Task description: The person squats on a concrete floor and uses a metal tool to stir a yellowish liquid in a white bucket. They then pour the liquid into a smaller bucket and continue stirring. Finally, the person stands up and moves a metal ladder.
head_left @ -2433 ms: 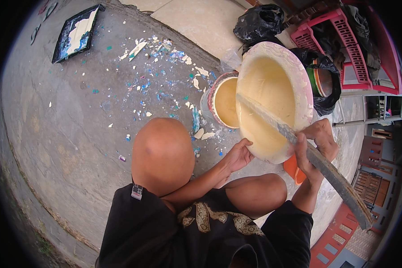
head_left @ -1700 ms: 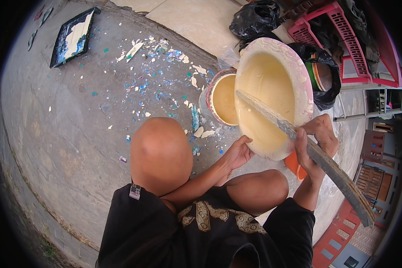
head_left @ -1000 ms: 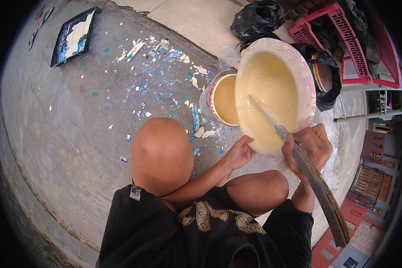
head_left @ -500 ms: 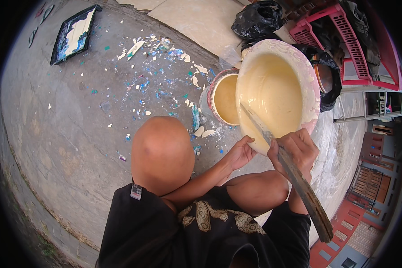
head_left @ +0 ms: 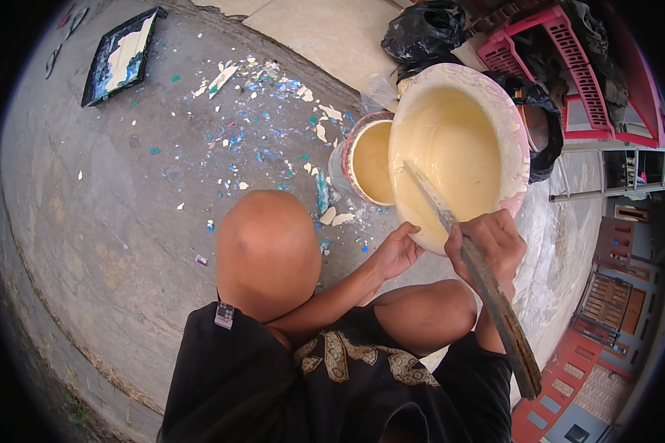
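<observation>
A wide basin (head_left: 515, 136) with a pink, paint-smeared rim is tipped to the left, its inside coated with cream paint. My left hand (head_left: 400, 253) grips its near left edge, thumb over the rim. Closed around a long, weathered wooden stick (head_left: 499, 303), my right hand (head_left: 491, 247) is at the basin's near right edge. The stick's paint-coated tip lies against the inner left wall. Just left of the basin stands a bucket (head_left: 339, 162) with cream paint inside, partly covered by the basin's overhanging rim.
Blue, green and cream paint flakes (head_left: 262, 140) litter the concrete. A black paint tray (head_left: 118, 59) lies far left. Black plastic bags (head_left: 425, 31), a pink plastic rack (head_left: 584, 70) and a metal ladder (head_left: 617, 190) are at the right. My bent knee (head_left: 268, 240) is near the bucket.
The stick's tip has slid slightly farther away along the basin's inner wall, while its lower end swung a little left. Both hands keep their grips.
</observation>
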### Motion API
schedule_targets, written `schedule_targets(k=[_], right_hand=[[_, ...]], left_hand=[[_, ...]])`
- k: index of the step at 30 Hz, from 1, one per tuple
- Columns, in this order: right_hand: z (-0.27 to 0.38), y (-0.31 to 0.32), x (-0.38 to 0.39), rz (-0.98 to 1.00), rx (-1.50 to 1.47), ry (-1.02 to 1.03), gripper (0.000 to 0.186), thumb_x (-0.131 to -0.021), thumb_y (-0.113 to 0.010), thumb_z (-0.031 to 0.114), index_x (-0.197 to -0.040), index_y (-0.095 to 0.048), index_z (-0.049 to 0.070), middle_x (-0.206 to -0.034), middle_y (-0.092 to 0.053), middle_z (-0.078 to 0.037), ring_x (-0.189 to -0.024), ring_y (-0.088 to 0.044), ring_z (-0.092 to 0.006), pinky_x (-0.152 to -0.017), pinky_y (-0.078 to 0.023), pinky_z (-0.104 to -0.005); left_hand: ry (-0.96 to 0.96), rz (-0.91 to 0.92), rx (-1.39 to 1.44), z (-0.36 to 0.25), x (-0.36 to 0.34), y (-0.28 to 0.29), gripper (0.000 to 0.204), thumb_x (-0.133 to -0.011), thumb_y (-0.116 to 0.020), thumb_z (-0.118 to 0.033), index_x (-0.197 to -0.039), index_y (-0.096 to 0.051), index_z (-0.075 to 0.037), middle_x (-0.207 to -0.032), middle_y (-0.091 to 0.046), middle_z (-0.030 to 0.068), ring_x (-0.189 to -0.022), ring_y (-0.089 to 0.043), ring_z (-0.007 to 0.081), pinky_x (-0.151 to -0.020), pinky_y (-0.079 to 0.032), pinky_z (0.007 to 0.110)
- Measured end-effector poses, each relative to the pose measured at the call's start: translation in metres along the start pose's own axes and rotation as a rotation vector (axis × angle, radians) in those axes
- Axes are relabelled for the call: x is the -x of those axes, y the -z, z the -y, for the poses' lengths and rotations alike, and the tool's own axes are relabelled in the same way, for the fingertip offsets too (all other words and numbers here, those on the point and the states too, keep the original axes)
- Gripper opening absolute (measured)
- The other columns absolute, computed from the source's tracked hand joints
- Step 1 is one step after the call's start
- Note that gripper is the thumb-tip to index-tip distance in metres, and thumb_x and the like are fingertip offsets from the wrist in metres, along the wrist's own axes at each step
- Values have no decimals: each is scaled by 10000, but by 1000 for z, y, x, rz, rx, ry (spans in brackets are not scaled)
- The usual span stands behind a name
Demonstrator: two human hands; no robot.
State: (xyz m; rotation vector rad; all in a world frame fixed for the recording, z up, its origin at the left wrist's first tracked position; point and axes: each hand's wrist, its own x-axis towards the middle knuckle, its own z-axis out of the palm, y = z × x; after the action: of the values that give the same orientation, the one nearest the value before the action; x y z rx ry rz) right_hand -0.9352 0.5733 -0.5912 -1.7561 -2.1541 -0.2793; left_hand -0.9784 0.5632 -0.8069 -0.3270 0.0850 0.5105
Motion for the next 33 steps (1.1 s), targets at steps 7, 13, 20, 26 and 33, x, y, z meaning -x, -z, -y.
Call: schedule_targets(k=[7, 13, 20, 26, 33], right_hand=[[-1, 0, 3, 50, 23, 15, 117, -628, -677, -9, -676, -585, 44, -626, -564, -71, -576, -529, -238, -516, -445, -311], [3, -4, 4, 72, -84, 81, 125, -609, -674, -14, -674, -586, 46, -635, -570, -69, -599, -550, -238, -525, -455, -314], [2, -6, 3, 42, 69, 58, 145, -583, -684, -3, -664, -582, 62, -638, -576, -46, -615, -561, -219, -526, -461, -289], [-1, -10, 10, 71, 15, 129, 210, -523, -693, 21, -684, -576, 88, -636, -496, -14, -602, -515, -172, -510, -447, -280], [0, -9, 8, 24, -61, 145, 136, -570, -665, -7, -647, -571, 55, -671, -606, -44, -601, -555, -213, -518, -459, -280]], left_hand=[[7, 16, -4, 0, 0, 4, 414, -876, -437, -96, -1277, -361, -21, -1260, -487, 91, -1152, -490, 166, -995, -410, 295], [30, -14, 17, 1, 3, 3, 357, -887, -445, -103, -1223, -388, 3, -1183, -516, 106, -1078, -534, 166, -933, -460, 298], [-8, -25, 10, -3, 6, -9, 336, -885, -462, -98, -1193, -394, 18, -1141, -531, 105, -1038, -556, 163, -922, -468, 293], [55, 21, 22, -1, 2, 7, 442, -859, -470, -102, -1265, -352, 25, -1207, -527, 111, -1077, -551, 164, -950, -463, 277], [33, 68, 55, 2, 0, 12, 418, -866, -463, -97, -1253, -365, 28, -1199, -534, 113, -1079, -552, 171, -950, -463, 283]])
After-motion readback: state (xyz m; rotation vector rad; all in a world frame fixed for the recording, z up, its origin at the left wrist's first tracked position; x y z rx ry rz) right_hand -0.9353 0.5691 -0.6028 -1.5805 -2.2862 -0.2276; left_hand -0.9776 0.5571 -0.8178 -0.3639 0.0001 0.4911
